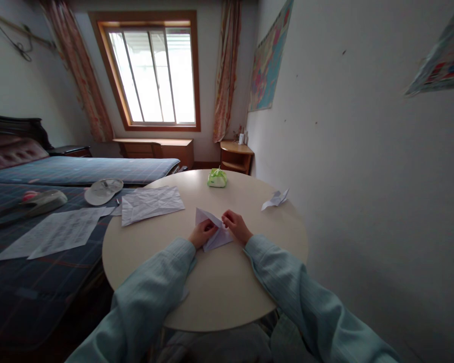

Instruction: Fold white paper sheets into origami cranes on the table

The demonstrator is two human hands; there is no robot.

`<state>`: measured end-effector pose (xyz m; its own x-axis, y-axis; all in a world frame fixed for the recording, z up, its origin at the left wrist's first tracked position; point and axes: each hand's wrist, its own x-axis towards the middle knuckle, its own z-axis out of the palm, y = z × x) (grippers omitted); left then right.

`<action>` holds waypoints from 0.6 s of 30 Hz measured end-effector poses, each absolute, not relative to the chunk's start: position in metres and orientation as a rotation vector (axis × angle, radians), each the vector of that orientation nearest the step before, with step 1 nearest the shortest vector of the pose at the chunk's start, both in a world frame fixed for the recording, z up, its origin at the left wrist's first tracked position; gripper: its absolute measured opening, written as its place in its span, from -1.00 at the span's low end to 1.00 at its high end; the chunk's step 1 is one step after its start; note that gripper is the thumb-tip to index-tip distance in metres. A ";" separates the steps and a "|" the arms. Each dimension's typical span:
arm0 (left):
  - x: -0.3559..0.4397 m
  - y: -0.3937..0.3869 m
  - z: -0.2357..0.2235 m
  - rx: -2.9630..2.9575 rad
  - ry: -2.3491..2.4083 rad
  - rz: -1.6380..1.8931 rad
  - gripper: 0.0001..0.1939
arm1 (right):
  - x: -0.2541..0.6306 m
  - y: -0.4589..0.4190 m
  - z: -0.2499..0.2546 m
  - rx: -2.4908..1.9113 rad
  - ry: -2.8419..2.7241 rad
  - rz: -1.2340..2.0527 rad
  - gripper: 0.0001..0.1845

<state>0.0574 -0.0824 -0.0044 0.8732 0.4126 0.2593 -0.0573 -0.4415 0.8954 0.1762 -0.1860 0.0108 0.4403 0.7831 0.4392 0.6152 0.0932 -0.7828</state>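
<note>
A folded sheet of white paper (216, 243) lies near the middle of the round table, with one pointed flap raised toward the back left. My left hand (203, 233) grips it from the left, the fingers closed over the fold. On the other side my right hand (236, 227) pinches the paper's upper right edge between thumb and fingers. Both fingertips are close together, and the exact folds under them are hidden.
The cream table (227, 287) bears a creased paper sheet (153, 204), a green tissue pack (217, 178) and a folded paper piece (275, 199). Left stands a bed (79, 272) with printed sheets (66, 229) and a cap (103, 191). A wall (363, 201) borders the right.
</note>
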 end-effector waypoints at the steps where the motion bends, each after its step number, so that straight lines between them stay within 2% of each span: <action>1: 0.057 -0.082 -0.004 1.934 0.267 0.540 -0.68 | 0.176 -0.186 0.010 -1.605 -1.267 0.184 -0.84; 4: 0.057 -0.084 -0.003 1.890 0.281 0.527 -0.65 | 0.176 -0.187 0.010 -1.615 -1.297 0.162 -0.88; 8: 0.056 -0.087 -0.001 1.869 0.252 0.535 -0.60 | 0.174 -0.189 0.012 -1.589 -1.286 0.200 -0.84; 18: 0.055 -0.087 0.003 1.807 0.292 0.605 -0.67 | 0.172 -0.189 0.014 -1.504 -1.292 0.309 -0.81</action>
